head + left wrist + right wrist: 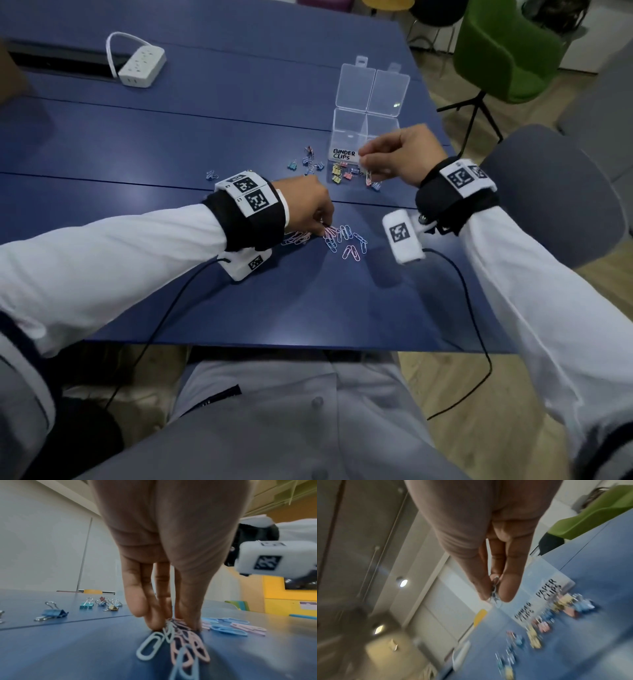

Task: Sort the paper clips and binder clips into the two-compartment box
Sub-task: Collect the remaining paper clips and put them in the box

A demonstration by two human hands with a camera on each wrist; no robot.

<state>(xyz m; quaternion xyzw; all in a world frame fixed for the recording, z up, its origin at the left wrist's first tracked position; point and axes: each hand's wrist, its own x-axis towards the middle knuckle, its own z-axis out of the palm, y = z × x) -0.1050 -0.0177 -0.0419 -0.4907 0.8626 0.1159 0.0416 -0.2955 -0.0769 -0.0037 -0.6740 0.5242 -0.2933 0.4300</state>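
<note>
A clear two-compartment box [346, 134] stands open at the back right of the blue table [171, 144]; its left front reads "BINDER CLIPS". In the blurred right wrist view the box [546, 573] also shows a "PAPER CLIPS" label. Coloured binder clips [345, 173] lie in front of it, with more to the left [53, 613]. My right hand [365, 165] is raised before the box and pinches a small binder clip [494, 594] between thumb and fingers. Pink and blue paper clips [346, 240] lie nearer me. My left hand [323, 229] pinches some of these paper clips [181, 642] on the table.
A white power strip [142, 66] sits at the far left of the table. A green chair [507, 58] and a grey chair [555, 192] stand to the right. Black cables [474, 308] trail from both wrists over the table's near edge.
</note>
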